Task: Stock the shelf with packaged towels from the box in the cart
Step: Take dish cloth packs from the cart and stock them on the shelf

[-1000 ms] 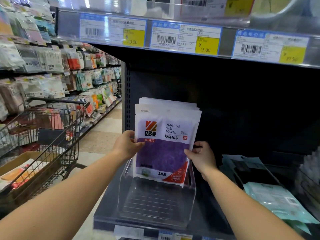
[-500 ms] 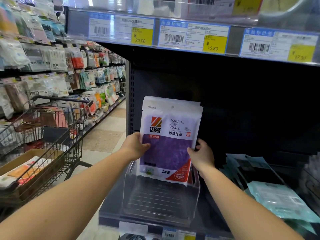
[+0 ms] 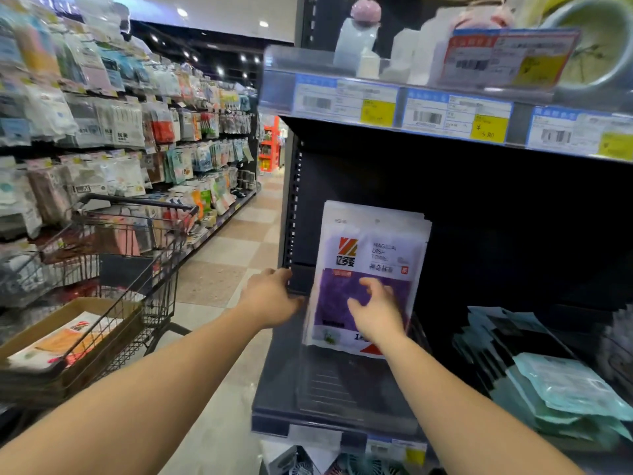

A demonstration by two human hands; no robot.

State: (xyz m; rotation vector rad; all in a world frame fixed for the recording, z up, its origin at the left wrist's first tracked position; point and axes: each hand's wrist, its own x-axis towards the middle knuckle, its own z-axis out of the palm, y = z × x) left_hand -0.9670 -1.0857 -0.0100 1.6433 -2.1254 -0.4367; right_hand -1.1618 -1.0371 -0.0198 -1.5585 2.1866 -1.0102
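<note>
Both hands have let go of the towel packs' edges since a moment ago. From the head view, the stack of towel packs point(image 3: 371, 279) stands upright in the clear bin point(image 3: 342, 389), centre frame, long axis vertical. Right hand point(image 3: 376, 311) lies loosely spread against its purple front; left hand point(image 3: 270, 296), relaxed and holding nothing, sits just beside the stack's left edge. Lower left, the box point(image 3: 65, 341) in the cart point(image 3: 137, 269) lies nearer the left hand.

Checkered tan floor point(image 3: 219, 265), aisle racks of hanging packets point(image 3: 113, 132), ceiling spotlights point(image 3: 263, 24), price labels point(image 3: 455, 116) overhead
</note>
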